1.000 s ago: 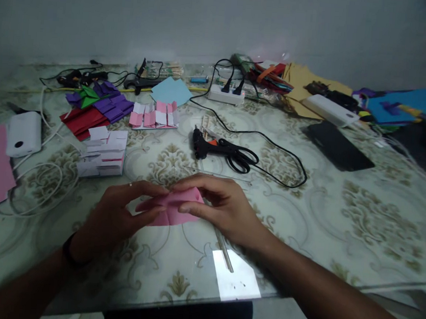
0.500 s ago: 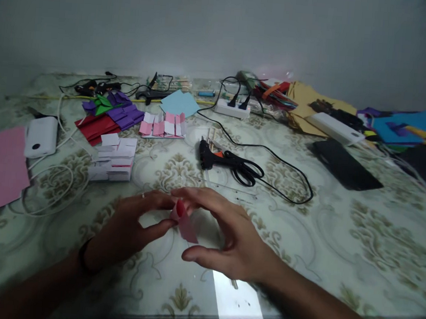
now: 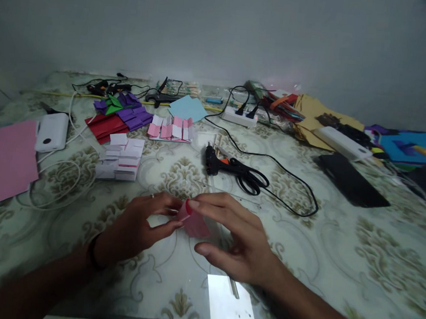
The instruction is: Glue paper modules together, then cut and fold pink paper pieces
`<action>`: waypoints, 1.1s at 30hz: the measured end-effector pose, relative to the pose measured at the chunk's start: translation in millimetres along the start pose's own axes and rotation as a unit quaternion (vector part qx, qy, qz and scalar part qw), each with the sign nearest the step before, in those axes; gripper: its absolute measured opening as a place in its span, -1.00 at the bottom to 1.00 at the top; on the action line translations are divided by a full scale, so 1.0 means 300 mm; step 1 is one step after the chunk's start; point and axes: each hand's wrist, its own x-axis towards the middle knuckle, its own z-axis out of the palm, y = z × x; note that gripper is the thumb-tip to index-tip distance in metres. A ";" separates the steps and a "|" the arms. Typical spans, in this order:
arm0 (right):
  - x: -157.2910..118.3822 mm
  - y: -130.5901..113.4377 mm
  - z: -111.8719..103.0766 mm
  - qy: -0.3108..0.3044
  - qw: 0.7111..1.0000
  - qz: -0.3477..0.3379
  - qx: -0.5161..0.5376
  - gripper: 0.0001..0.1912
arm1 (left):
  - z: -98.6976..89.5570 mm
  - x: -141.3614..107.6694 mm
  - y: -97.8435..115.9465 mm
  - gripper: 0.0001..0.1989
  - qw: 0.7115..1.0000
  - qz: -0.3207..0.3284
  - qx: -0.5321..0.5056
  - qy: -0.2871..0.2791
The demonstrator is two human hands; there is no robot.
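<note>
A pink piece of paper [image 3: 195, 223], curled over at its top, stands between my two hands above the table. My left hand [image 3: 147, 223] pinches its left edge between thumb and fingers. The fingertips of my right hand [image 3: 238, 235] touch the curled top, while its thumb is held apart, lower down. Behind my hands lies a black glue gun [image 3: 213, 160], with black-handled scissors [image 3: 250, 177] beside it. Folded white papers [image 3: 120, 159] rest to the left of the glue gun.
Pink sheets [image 3: 6, 163] and a white power bank [image 3: 52, 132] are at the left. Folded pink, purple and red papers lie behind. A power strip [image 3: 239, 116] stands at the back; a black phone-like slab [image 3: 351, 178] lies right. A bright white patch [image 3: 229, 303] is near the front edge.
The whole view has shifted slightly. The pink paper now shows a broader face, and my right fingertips have come onto its curled top. My left hand still pinches it.
</note>
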 end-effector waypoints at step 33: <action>0.012 -0.005 0.006 0.051 0.949 0.258 0.173 -0.69 | -0.005 -0.020 0.000 -0.72 0.985 0.070 0.147 0.051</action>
